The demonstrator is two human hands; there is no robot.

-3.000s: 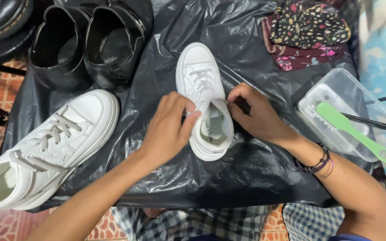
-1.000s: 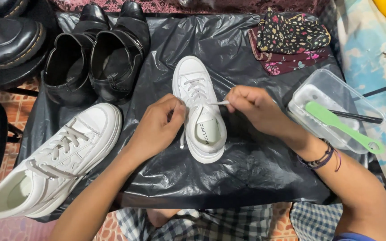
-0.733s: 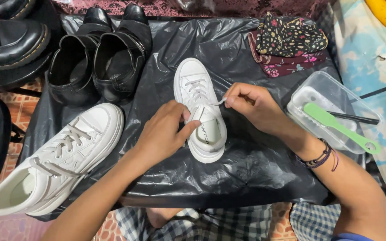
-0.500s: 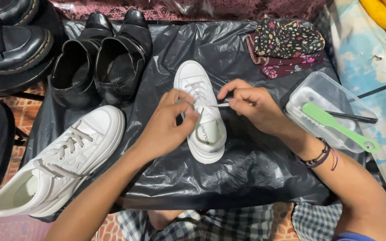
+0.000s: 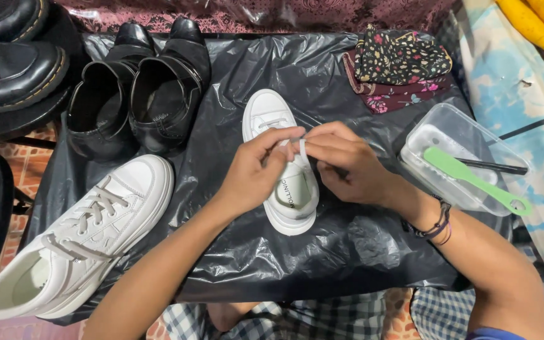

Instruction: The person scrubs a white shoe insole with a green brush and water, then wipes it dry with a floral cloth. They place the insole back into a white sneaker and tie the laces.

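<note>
A small white sneaker (image 5: 281, 170) is set on black plastic sheeting (image 5: 234, 245), toe pointing away. Its white lace (image 5: 301, 148) is pinched above the tongue by the left hand (image 5: 256, 173) and the right hand (image 5: 347, 165), fingertips nearly touching. A larger white sneaker (image 5: 77, 239) lies well apart to the left.

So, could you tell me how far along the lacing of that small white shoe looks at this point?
Partly done: the small white shoe shows lace crossings near its toe. In hand: the left hand and right hand meet over its middle, pinching the white lace. Left: the upper eyelets look unlaced, though the hands hide most of them. The larger white sneaker beside it is laced.
</note>
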